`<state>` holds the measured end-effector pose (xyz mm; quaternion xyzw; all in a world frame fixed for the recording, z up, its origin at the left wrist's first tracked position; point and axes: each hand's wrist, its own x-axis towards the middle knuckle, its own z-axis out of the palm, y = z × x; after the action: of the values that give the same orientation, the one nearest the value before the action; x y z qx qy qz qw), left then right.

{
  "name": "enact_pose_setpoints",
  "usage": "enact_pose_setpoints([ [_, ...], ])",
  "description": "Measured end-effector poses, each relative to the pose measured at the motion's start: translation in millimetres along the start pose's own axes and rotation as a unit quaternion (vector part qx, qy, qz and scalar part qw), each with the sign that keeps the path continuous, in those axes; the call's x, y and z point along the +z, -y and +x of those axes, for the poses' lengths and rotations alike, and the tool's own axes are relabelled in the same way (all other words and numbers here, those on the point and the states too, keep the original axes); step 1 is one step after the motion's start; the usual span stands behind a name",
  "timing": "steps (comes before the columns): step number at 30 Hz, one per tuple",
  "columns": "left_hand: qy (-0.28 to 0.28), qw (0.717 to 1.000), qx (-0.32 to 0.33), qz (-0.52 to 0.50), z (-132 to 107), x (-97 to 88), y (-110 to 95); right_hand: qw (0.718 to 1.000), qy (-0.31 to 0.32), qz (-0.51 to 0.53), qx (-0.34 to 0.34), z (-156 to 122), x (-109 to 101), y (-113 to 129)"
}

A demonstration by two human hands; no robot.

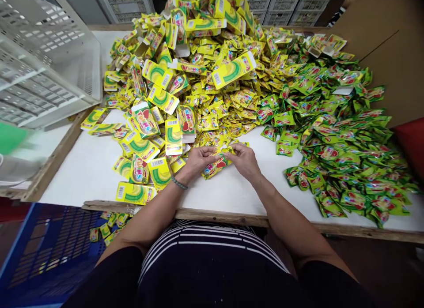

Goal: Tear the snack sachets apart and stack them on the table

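My left hand [198, 160] and my right hand [244, 159] meet over the white table [232, 193] near its front edge. Both are closed on a small stack of yellow sachets [216, 166] held between them. Just beyond my fingers begins a big heap of yellow sachets [228, 100]. Flat and folded yellow cartons [159, 122] lie to the left of my left hand, and a carton [134, 193] lies near the table's front left edge. A wide heap of green sachets [334, 136] spreads to the right of my right hand.
A white plastic crate [43, 65] stands tilted at the left. A blue crate [43, 250] on the floor at lower left holds a few fallen yellow sachets [107, 226]. Brown cardboard [391, 47] lies at the back right. More white crates [281, 5] stand behind the table.
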<state>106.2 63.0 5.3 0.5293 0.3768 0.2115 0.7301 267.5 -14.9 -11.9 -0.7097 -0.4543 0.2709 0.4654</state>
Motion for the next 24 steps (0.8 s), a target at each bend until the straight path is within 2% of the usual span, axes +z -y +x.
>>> enact_pose_setpoints([
  [5,0.018,1.0,0.009,-0.004,4,4.3,5,1.0,-0.001,-0.03,0.0,-3,1,6],
  [8,0.035,0.999,0.0,-0.021,6,6.6,8,1.0,-0.006,0.023,0.004,-4,-1,8],
  [10,0.031,0.999,-0.007,-0.032,7,7.6,8,0.998,-0.029,0.055,0.01,-5,-5,7],
  [13,0.024,0.998,-0.002,-0.051,5,8.3,7,0.996,-0.081,0.019,-0.01,-4,-11,6],
  [15,0.029,0.998,0.002,-0.061,4,8.3,5,0.996,-0.088,0.005,-0.023,-5,-13,5],
  [20,0.034,0.997,-0.001,-0.075,2,7.1,4,0.997,-0.03,0.069,-0.016,-8,-6,1],
  [24,0.039,0.996,0.006,-0.077,0,6.4,7,0.996,0.049,0.059,-0.054,-13,-1,6],
])
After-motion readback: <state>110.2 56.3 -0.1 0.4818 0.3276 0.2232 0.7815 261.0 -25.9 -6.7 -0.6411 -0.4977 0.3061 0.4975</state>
